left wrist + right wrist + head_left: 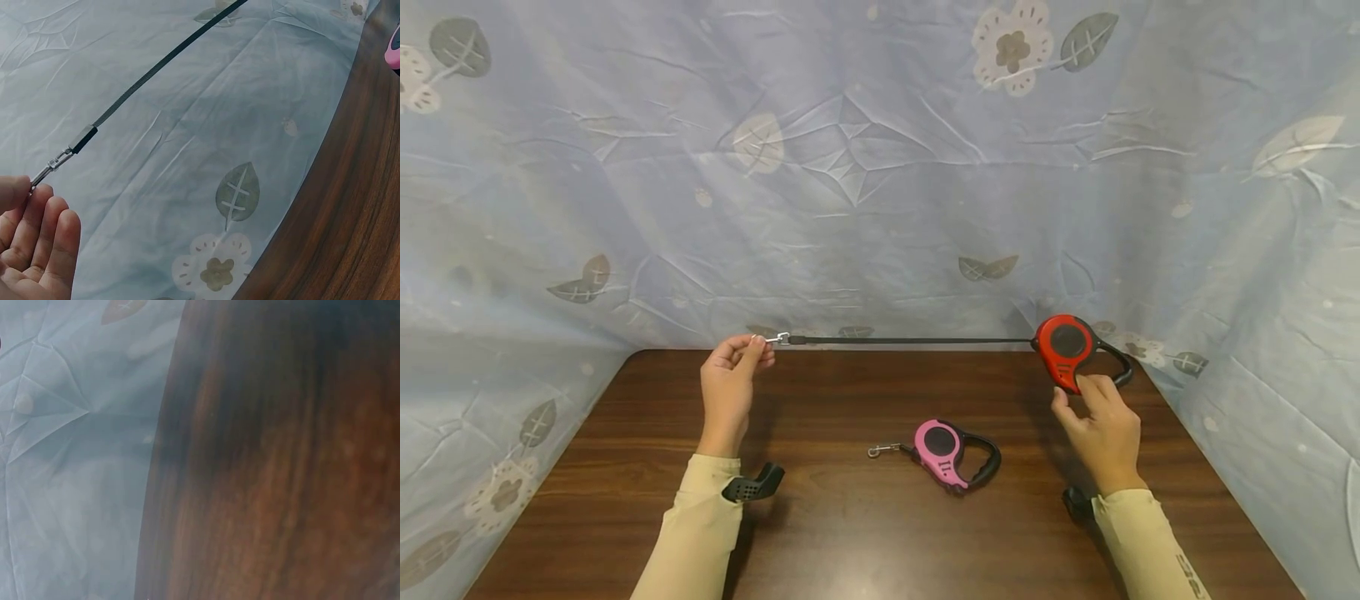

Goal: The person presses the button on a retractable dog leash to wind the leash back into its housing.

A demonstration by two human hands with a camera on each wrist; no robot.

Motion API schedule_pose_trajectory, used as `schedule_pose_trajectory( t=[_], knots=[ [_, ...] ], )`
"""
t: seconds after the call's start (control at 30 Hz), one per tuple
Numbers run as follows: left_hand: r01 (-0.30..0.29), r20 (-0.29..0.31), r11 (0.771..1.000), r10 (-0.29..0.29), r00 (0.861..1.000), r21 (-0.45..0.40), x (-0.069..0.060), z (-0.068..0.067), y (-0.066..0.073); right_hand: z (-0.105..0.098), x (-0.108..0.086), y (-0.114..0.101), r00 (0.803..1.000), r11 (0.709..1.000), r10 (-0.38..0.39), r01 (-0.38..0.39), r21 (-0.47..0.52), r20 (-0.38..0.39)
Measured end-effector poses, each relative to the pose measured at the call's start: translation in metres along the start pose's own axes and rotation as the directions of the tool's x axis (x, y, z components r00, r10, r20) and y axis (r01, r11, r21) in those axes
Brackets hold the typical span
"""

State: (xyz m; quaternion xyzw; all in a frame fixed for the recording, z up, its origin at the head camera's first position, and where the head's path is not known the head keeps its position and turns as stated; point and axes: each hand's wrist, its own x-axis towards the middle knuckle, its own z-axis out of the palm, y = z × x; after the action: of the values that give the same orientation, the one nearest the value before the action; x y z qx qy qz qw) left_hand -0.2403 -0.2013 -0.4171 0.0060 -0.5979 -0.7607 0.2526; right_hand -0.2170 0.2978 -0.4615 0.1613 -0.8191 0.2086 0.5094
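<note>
A red retractable dog leash (1066, 343) with a black handle is up at the back right, above the table. My right hand (1103, 429) pinches it by its lower edge, near the base of the handle. From its left side a black strap (910, 340) runs out straight and taut. The strap ends in a silver snap hook (781, 338), which my left hand (728, 392) pinches between thumb and index finger. In the left wrist view the hook (51, 167) shows clearly at the fingertips. The right wrist view shows neither the right hand nor the leash.
A pink retractable leash (937, 454) lies on the brown wooden table (850, 533) between the hands, its small metal hook (880, 450) pointing left. Patterned cloth (865, 208) hangs behind the table and along both sides.
</note>
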Motion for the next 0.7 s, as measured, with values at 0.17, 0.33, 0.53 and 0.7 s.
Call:
schedule_pose_trajectory(
  t=[0.17, 0.33, 0.53, 0.7],
  knots=[
    [-0.002, 0.005, 1.0, 0.002, 1.0, 0.004, -0.0008, 0.0002, 0.0008, 0.0004, -0.0003, -0.0001, 1.0, 1.0, 0.0, 0.0, -0.004, -0.006],
    [0.0, 0.005, 1.0, 0.0, 1.0, 0.015, -0.0011, 0.0006, 0.0003, 0.001, -0.001, 0.0, 1.0, 1.0, -0.007, 0.006, -0.012, -0.014],
    [0.003, -0.003, 1.0, -0.003, 1.0, 0.008, -0.0013, 0.0011, 0.0005, 0.0011, -0.0012, 0.0, 1.0, 1.0, -0.005, 0.004, -0.014, -0.016],
    [0.011, 0.008, 1.0, -0.011, 1.0, -0.009, -0.0017, 0.0022, 0.0018, 0.0012, -0.0012, 0.0012, 1.0, 1.0, -0.004, 0.004, -0.018, -0.029]
  ],
)
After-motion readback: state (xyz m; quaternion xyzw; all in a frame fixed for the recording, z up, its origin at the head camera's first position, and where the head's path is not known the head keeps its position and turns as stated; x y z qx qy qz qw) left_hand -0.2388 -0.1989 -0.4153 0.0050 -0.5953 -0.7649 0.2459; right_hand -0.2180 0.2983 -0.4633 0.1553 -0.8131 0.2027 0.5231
